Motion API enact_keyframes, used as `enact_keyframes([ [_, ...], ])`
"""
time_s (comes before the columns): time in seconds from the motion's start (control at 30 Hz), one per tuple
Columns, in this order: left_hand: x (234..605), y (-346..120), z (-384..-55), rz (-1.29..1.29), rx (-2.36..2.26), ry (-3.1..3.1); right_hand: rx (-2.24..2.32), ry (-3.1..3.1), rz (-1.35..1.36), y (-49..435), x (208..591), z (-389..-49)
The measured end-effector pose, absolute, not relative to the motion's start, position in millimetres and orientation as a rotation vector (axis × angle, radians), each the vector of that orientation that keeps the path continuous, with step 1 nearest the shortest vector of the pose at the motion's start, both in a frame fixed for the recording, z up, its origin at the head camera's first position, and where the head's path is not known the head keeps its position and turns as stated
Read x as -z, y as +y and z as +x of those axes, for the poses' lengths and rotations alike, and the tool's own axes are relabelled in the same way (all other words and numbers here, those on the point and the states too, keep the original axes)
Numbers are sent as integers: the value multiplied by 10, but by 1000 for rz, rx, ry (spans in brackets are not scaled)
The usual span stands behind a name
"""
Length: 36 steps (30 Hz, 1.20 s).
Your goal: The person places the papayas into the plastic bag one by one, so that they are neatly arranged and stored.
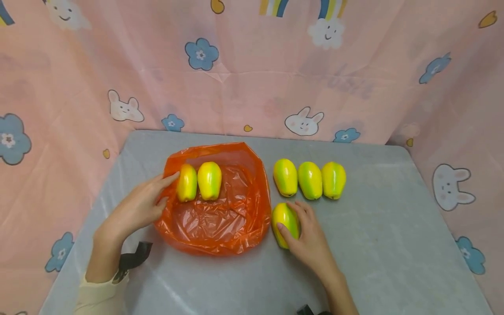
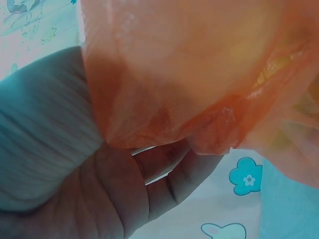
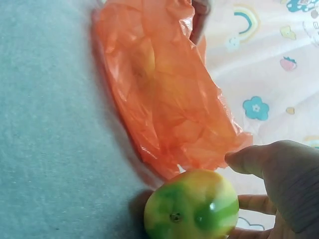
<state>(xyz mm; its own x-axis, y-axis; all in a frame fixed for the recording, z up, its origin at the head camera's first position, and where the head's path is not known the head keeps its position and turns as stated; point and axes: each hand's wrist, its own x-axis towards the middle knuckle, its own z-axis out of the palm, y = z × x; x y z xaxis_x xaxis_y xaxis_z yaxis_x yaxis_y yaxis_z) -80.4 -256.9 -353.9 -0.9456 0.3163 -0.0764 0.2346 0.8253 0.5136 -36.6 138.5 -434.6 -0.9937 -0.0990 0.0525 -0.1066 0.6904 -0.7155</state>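
An orange-red plastic bag [image 1: 214, 245] lies open on the table, with two yellow-green papayas [image 1: 210, 181] [image 1: 187, 183] inside at its back left. My left hand [image 1: 138, 208] holds the bag's left rim, its index finger reaching over the edge beside the leftmost papaya. In the left wrist view the bag film [image 2: 164, 99] covers part of the fingers. Just right of the bag, my right hand [image 1: 311, 238] grips another papaya [image 1: 282, 221], thumb across its top and fingers on its far side. The right wrist view shows that papaya's [image 3: 192, 209] end close to the bag.
Three more papayas [image 1: 285, 177] [image 1: 310, 180] [image 1: 334, 180] stand in a row behind my right hand, right of the bag. A grey cloth covers the table [image 1: 386, 227]. Pink printed curtain [image 1: 244, 96] hangs along its back and sides.
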Motion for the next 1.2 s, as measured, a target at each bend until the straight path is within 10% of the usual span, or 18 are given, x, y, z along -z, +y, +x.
enact_keyframes([
  [1.2,3556,-2594,-822,450,-793,2862,-1225,-2927,12,1466,4327,-351],
])
